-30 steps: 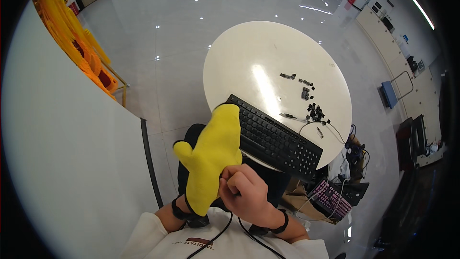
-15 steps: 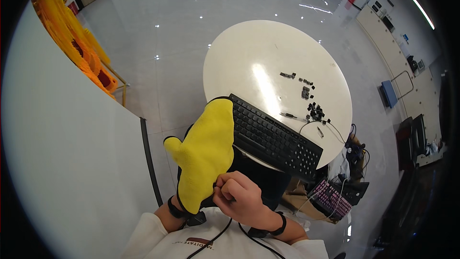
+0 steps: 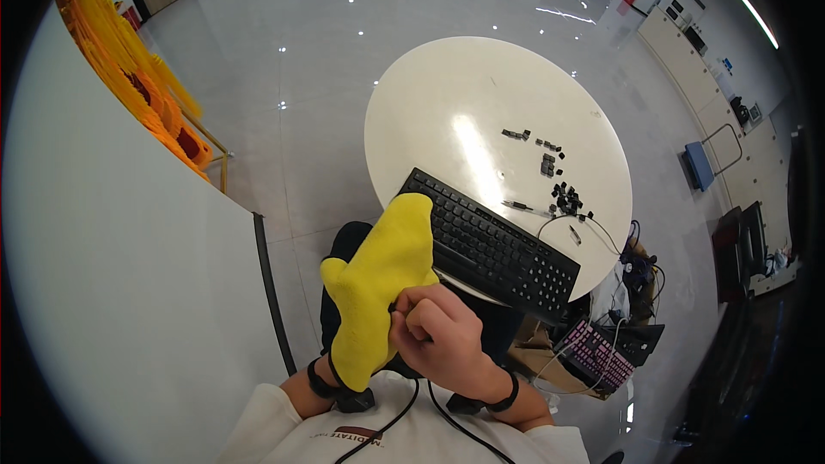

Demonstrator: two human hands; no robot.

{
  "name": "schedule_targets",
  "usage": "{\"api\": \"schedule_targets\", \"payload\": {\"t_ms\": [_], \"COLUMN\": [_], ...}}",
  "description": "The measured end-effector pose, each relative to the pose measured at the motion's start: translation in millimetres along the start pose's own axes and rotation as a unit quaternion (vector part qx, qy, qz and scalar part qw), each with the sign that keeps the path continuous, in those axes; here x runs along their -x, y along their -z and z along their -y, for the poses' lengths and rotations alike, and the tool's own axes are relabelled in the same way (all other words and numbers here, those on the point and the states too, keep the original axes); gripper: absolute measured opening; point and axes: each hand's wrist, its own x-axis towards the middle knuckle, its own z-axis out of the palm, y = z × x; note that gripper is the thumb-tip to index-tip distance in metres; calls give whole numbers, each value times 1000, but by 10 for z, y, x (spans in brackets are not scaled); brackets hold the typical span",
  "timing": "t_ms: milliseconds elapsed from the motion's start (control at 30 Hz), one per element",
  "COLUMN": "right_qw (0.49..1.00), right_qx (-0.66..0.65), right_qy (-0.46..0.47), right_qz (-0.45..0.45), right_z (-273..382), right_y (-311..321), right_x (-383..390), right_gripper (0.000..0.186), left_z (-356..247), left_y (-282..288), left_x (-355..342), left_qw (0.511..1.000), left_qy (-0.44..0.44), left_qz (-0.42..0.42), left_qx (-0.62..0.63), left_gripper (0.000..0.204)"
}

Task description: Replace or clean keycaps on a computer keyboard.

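Note:
A yellow mitt (image 3: pixel 378 271) with dark trim covers my left hand, its tip resting over the left end of the black keyboard (image 3: pixel 490 241). The fingers inside are hidden; only the wrist shows below the cuff. Against the mitt's right edge my right hand (image 3: pixel 436 331) is closed, pinching a small black piece (image 3: pixel 393 308) that could be a keycap; most of it is hidden by the fingers. The keyboard lies slanted on the near edge of the round white table (image 3: pixel 430 86). Bare key positions with pale dots show at its right end.
Loose black keycaps (image 3: pixel 567 199) lie on the table's right side, near a pen-like tool (image 3: pixel 517 205), a smaller tool (image 3: pixel 575 235) and a cable. Below right, a pink-keyed keyboard (image 3: pixel 593 352) sits by a cardboard box. A white panel (image 3: pixel 129 292) stands at my left.
The mitt has tilted and shifted a little right and down, uncovering more of the keyboard's left end. My right hand has moved slightly up and right, still pinching at the mitt's edge.

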Motion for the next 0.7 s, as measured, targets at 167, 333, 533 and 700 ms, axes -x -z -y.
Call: {"api": "schedule_targets", "payload": {"t_ms": [167,333,533,700], "right_qw": [999,1000,997,999], "right_qx": [-25,-11,27,28], "right_qy": [-6,25,61,25], "right_qz": [37,13,-33,-14], "right_z": [47,38,-56,-61], "right_y": [-80,-132,-11,88], "right_x": [134,135,-83,-119], "right_gripper": [41,43,43,42], "left_z": [51,88,-81,-164], "left_y": [245,235,-27,-159], "left_x": [-53,-24,-5,-19], "left_qw": [994,991,997,998], "left_qy": [22,15,-20,21], "left_qz": [-6,9,46,-11], "left_qx": [111,131,53,66], "left_gripper": [62,62,60,72]}}
